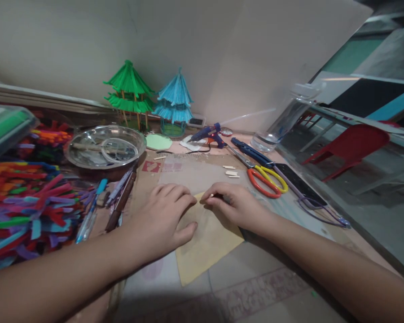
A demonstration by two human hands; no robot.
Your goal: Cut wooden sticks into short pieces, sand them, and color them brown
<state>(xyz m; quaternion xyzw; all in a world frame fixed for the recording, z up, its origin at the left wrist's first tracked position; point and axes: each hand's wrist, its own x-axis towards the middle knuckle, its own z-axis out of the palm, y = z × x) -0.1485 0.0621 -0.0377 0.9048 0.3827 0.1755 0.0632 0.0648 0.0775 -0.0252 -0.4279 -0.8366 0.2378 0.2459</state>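
A yellow sheet of paper [207, 255] lies at a slant on the work surface in front of me. My left hand [170, 215] rests over its left edge, palm down, fingers stretched out and thumb apart. Over the sheet's top edge, my right hand [230, 204] pinches a small pale stick [212, 196] between thumb and forefinger; only its tip shows. Several short pale wooden sticks [231, 172] lie just beyond the right hand. Orange and yellow handled scissors [265, 181] are to the right of them.
Behind stand a green pagoda model [129, 89] and a blue one [175, 96]. A glue gun [208, 133] with a cord sits beside them. Fuzzy coloured strips [37, 211], a clear round dish [84, 157] and pens [93, 211] fill the left. A water bottle [267, 141] and phone [299, 184] are right.
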